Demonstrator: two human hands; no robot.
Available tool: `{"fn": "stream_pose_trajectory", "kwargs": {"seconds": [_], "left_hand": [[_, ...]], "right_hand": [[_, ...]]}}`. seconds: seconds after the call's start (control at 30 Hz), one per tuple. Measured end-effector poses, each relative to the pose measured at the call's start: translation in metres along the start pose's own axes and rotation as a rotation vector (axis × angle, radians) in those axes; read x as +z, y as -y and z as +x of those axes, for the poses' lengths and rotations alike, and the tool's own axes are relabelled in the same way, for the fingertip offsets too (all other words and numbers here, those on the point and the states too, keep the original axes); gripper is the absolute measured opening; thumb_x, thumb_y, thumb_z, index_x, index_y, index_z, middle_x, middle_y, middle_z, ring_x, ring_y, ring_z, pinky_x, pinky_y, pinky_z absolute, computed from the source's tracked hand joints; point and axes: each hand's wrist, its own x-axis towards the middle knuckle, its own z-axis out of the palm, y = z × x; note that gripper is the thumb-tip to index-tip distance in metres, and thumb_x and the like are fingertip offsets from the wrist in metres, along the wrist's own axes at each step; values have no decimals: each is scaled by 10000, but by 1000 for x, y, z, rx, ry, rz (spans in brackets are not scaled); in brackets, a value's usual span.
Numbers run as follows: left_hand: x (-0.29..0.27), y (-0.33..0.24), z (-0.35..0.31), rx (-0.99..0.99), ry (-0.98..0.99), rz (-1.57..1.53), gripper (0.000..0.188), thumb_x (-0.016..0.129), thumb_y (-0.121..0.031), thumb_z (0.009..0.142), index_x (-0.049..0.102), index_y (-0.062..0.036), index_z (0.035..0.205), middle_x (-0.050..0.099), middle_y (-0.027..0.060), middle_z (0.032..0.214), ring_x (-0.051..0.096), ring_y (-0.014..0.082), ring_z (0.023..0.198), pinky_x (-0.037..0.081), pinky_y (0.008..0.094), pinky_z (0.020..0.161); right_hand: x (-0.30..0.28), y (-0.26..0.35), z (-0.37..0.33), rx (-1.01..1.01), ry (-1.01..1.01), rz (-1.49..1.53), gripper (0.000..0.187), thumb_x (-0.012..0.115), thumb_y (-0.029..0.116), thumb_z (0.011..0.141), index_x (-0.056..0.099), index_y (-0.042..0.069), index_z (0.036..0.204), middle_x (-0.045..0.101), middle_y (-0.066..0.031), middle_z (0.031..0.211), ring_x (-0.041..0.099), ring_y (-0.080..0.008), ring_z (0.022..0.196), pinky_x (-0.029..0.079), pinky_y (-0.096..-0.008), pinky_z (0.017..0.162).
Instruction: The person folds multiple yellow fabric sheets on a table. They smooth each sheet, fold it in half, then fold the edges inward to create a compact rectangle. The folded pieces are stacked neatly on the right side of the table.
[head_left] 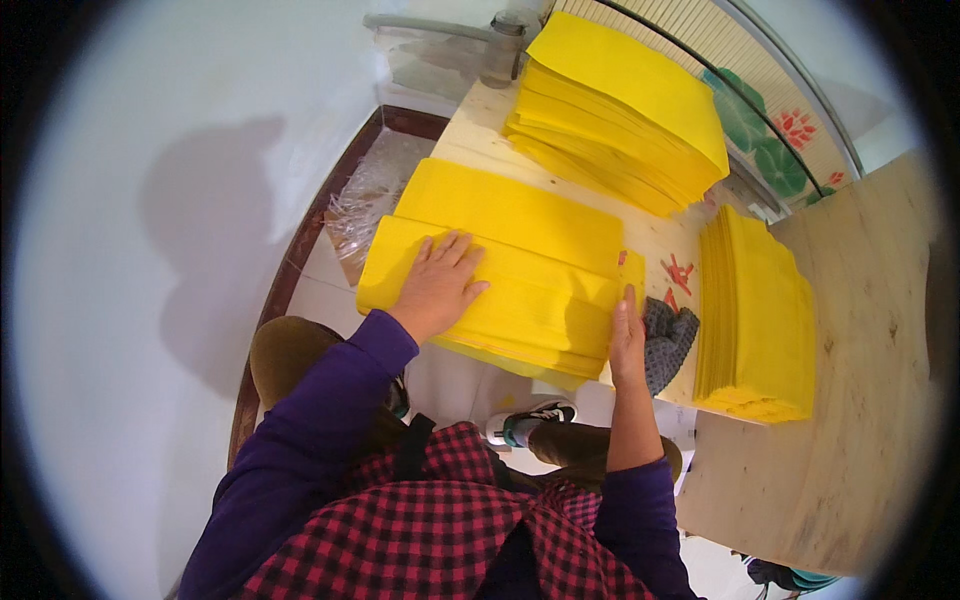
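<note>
In front of me a folded yellow sheet of cloth-like material (530, 300) lies across the near edge of the wooden table, with layers showing at its front edge. My left hand (437, 288) rests flat on its left part, fingers spread. At the right end, my right hand (627, 342) stands edge-on against the sheet's side, its fingers stretched upward; their undersides are hidden. Another flat yellow layer (510, 210) shows just behind the fold. Close to my right hand lie a dark grey knobbly cloth or glove (670, 345) and small red pieces (678, 272).
A tall yellow stack (630, 100) stands at the back of the table (480, 125), another yellow stack (755, 315) at the right. A jar (503, 50) sits at the far left corner. Clear plastic wrapping (365, 200) lies left of the table, beside the wall. A wooden board (850, 400) is at right.
</note>
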Motion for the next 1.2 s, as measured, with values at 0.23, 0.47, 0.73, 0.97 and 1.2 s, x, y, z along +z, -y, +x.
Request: {"fn": "stream_pose_trajectory", "kwargs": {"seconds": [0.23,0.47,0.73,0.97,1.2], "left_hand": [[3,0,0,17,-15,21,499,510,-365,939,491,-44,1322,393,180,1446,302,323,1383,178,499,1144],[3,2,-3,29,-35,43,493,526,-350,931,497,-43,1317,405,183,1436,312,324,1377,190,501,1139],[5,0,1,43,-18,110,501,546,-319,914,494,-46,1330,414,189,1428,322,337,1369,204,513,1128],[8,2,0,53,-52,103,486,559,-293,905,503,-45,1319,428,186,1412,342,336,1353,211,520,1122],[3,2,-1,51,-91,25,476,559,-311,910,514,-39,1299,438,182,1402,353,333,1344,224,511,1118]], "right_hand": [[8,12,-2,-42,102,40,634,429,354,1012,288,-118,1411,280,-253,1503,244,-320,1418,193,-354,1144],[16,19,10,-229,-43,-217,626,443,337,997,283,-90,1425,260,-298,1490,220,-389,1416,156,-438,1157],[110,90,-18,-344,250,-446,742,489,436,943,278,-84,1428,221,-280,1511,204,-383,1419,165,-492,1146],[119,99,-22,-361,304,-531,744,478,448,936,290,-82,1423,235,-272,1509,215,-385,1415,167,-499,1145],[54,46,-17,-296,-71,-258,590,543,214,930,338,-59,1410,254,-279,1499,228,-399,1408,165,-455,1156]]}}
